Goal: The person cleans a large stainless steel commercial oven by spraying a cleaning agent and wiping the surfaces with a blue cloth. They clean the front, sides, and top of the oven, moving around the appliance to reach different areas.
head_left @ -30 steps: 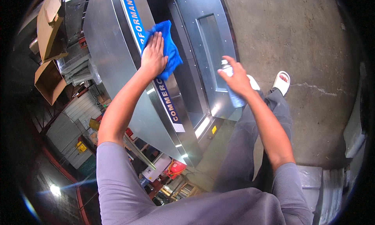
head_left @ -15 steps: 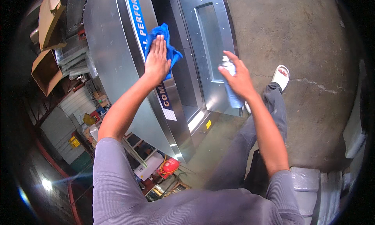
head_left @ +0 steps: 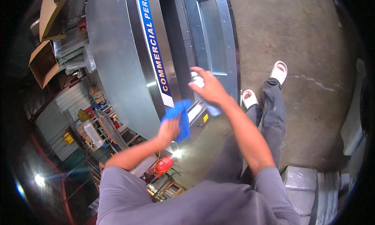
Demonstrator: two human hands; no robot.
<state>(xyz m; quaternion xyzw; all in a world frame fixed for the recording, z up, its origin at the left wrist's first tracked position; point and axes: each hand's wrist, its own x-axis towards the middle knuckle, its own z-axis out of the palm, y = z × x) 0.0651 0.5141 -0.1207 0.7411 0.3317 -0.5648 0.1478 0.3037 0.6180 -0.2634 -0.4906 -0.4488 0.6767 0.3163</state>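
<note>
A blue cloth [head_left: 180, 117] is bunched under my left hand [head_left: 169, 130], whose fingers are blurred by motion and curl onto it. Cloth and hand are at the near end of a steel cabinet's front edge, just past a blue-and-white lettered strip [head_left: 155, 55]; contact with the metal cannot be made out. My right hand [head_left: 213, 90] is wrapped round a light-coloured spray can [head_left: 212, 109], thumb and forefinger near its top. The can hangs in the air before the cabinet's open door [head_left: 230, 49], which has a long window. Most of its body is behind the hand.
The cabinet's broad steel side [head_left: 113, 49] lies left of the strip. Open cardboard boxes [head_left: 44, 65], a red round canister [head_left: 163, 165] and cluttered shelves stand to the left. Plastic-wrapped blocks [head_left: 300, 179] sit on the concrete floor [head_left: 304, 119] at lower right.
My left hand has drawn the blue cloth down along the lettered strip to its near end, uncovering the strip. The right hand with the spray can has shifted left. A second foot shows.
</note>
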